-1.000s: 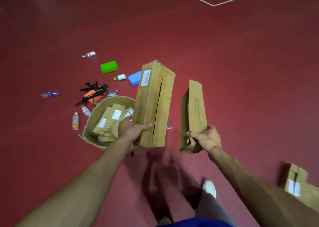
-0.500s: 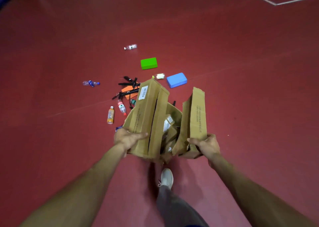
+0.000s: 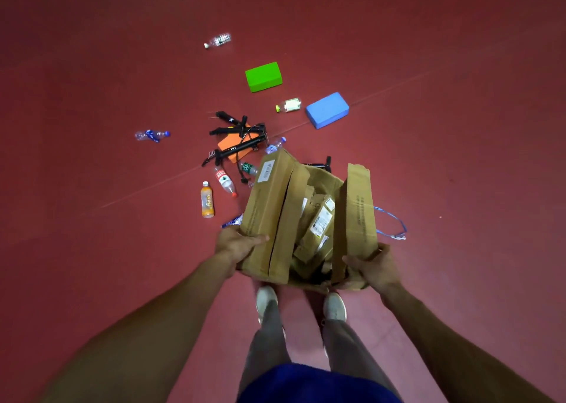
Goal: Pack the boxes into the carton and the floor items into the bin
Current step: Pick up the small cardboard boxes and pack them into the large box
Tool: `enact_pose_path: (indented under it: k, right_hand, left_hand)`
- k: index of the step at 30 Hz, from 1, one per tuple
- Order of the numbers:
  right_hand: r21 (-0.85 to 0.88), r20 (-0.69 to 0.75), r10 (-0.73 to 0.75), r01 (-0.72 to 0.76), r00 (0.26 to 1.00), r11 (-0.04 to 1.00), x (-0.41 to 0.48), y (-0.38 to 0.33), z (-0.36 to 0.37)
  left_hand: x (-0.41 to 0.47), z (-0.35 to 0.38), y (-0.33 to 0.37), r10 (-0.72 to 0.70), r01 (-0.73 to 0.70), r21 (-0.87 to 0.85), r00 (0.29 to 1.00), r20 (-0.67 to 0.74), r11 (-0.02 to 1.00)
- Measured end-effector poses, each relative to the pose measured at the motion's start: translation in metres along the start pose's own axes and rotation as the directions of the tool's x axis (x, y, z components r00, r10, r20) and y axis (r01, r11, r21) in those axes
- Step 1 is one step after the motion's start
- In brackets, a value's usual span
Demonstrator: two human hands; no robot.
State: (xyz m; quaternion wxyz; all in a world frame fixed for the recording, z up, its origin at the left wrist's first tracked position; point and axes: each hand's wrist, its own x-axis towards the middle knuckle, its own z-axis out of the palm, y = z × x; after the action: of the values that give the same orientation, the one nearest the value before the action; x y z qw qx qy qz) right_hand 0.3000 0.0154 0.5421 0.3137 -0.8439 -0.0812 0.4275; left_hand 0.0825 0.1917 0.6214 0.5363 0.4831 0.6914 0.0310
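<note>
The left hand (image 3: 237, 245) is curling its fingers round the long brown cardboard box with a white label (image 3: 269, 216); the right hand (image 3: 375, 268) is gripping the thinner brown cardboard box (image 3: 356, 219). Both, in the air a second ago, are now entering the open brown carton (image 3: 324, 174) at 12 o'clock of the shoes. The green foam block (image 3: 263, 76) at 11 o'clock is waiting for the bin
</note>
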Motion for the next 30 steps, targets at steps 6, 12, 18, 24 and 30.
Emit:
enact_pose_path:
  k: [6,12,18,24,30]
  right_hand:
    - [0.02,-0.124,0.067,-0.065,0.99,0.998,-0.009,-0.031,0.063]
    - [-0.147,-0.01,0.093,-0.093,0.996,0.985,-0.019,-0.064,0.112]
    - [-0.024,-0.042,0.109,-0.11,0.993,0.994,-0.03,-0.063,0.099]
    - [0.226,-0.093,0.148,-0.124,0.985,0.966,-0.052,-0.026,0.03]
    - [0.389,-0.181,0.164,-0.082,0.97,0.917,-0.09,0.056,-0.083]
  left_hand:
    - [0.069,-0.024,0.02,0.146,-0.155,0.152,0.987,0.073,0.976]
    - [0.112,-0.067,0.031,0.125,-0.2,0.357,0.967,0.22,0.912]
    - [0.112,-0.056,0.037,0.081,-0.184,0.334,0.951,0.298,0.924]
    - [0.051,0.032,0.057,0.118,-0.306,0.342,0.873,0.473,0.888]
    - [-0.062,0.161,0.071,0.239,-0.533,0.307,0.725,0.646,0.789]
